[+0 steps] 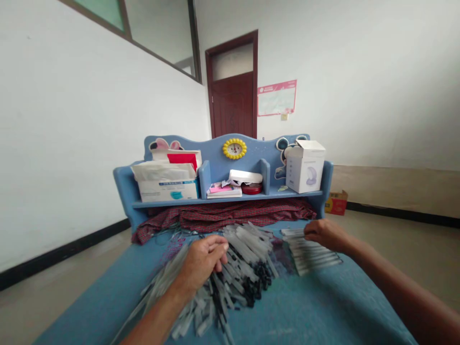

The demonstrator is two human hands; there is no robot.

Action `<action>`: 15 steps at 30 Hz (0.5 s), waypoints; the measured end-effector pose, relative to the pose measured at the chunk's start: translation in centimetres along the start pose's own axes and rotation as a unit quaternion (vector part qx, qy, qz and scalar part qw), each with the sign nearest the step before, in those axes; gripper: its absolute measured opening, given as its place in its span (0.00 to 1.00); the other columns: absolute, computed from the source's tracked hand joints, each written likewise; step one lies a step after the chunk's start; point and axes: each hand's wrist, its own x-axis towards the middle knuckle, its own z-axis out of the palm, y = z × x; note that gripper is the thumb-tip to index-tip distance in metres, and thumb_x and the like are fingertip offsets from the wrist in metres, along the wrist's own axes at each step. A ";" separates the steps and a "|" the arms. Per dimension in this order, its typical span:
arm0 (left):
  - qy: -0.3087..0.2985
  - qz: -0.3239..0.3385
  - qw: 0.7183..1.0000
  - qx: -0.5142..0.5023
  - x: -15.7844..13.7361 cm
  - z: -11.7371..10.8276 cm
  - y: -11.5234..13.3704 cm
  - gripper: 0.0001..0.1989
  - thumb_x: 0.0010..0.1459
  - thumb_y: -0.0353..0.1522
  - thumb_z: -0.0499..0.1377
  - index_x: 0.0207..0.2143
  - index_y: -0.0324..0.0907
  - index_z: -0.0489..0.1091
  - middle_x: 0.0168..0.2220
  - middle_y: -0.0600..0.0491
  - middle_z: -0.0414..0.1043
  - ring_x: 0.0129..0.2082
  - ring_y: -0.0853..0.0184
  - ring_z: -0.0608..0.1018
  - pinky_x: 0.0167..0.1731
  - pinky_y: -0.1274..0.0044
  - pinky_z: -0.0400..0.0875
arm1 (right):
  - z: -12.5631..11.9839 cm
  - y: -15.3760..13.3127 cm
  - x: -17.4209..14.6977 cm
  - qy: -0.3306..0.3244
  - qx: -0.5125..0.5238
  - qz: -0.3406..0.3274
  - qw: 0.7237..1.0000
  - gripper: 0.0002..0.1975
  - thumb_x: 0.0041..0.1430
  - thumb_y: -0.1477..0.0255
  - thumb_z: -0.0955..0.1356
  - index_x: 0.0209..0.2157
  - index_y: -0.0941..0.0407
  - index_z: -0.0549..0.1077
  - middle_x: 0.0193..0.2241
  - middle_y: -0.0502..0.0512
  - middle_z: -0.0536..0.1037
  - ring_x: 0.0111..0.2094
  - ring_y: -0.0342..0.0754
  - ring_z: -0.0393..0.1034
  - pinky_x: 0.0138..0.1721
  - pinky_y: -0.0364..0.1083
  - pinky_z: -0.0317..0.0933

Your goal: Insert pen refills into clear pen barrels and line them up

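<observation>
A loose pile of translucent strips [247, 244], some with black ends [257, 282], spreads over the blue desk top [294, 311]. Over the middle of this pile is my left hand [206, 258], its fingers curled in and the thumb pressed against them. Whatever it may pinch is hidden. To the right, similar thin strips lie side by side in a row [312, 254], slightly blurred. My right hand [319, 232] is at the far edge of that row, fingers closed and pointing left. I cannot make out what is between them.
Behind the pile lies a crumpled red checked cloth [230, 213]. A blue shelf [201, 179] above it holds a mask box [167, 184], papers [224, 190], a red round tin [252, 189] and a white box [305, 167]. A yellow flower-shaped clock [235, 149] decorates its back.
</observation>
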 end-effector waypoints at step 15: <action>0.035 0.025 0.999 0.021 0.6 -1.3 -0.1 0.10 0.48 0.36 0.57 0.29 0.39 0.70 0.16 0.57 0.69 0.13 0.73 0.67 0.17 0.81 0.60 | 2.8 3.6 0.2 -0.034 -0.042 0.005 0.999 0.10 0.53 0.75 0.64 0.31 0.52 0.78 0.32 0.53 0.79 0.34 0.48 0.73 0.33 0.42 0.59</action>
